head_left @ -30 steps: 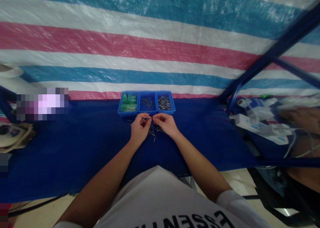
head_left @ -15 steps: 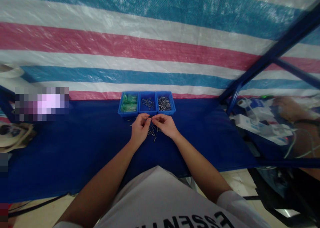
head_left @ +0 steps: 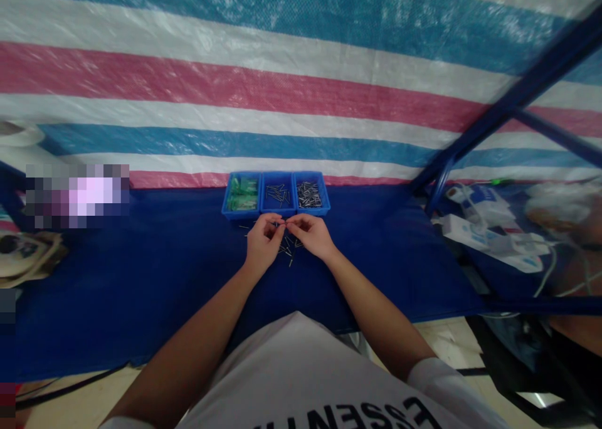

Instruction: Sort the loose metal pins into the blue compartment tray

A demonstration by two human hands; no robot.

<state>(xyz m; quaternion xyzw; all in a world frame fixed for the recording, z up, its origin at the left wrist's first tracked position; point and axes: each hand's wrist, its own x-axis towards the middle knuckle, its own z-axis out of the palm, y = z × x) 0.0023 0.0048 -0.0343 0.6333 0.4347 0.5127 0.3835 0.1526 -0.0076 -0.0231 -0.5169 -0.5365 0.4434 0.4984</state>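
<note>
My left hand (head_left: pixel 265 238) is closed in a pinch, thumb against fingers. Facing it, my right hand (head_left: pixel 310 235) pinches too, and the fingertips of both nearly meet. Whatever small thing lies between them is too tiny to name. Thin metal pins, perhaps screws (head_left: pixel 287 248), lie scattered on the blue cloth under and between the hands. Just beyond stand three joined blue bins: the left bin (head_left: pixel 241 214) has green and clear pieces, the middle bin (head_left: pixel 278 212) a few slim metal pins, the right bin (head_left: pixel 312 212) a heap of short metal pieces.
A blue cloth (head_left: pixel 164 278) covers the table, and a striped tarp (head_left: pixel 291 90) hangs behind. On the right are a blue metal frame (head_left: pixel 498 112), a white power strip (head_left: pixel 489 244) with cables and a person's blurred arm. A beige container (head_left: pixel 32 259) stands at the left.
My hands stay almost in place, fingertips shifting very slightly. At the far right, the other person's hand and arm have moved, and a clear plastic bag now shows there.
</note>
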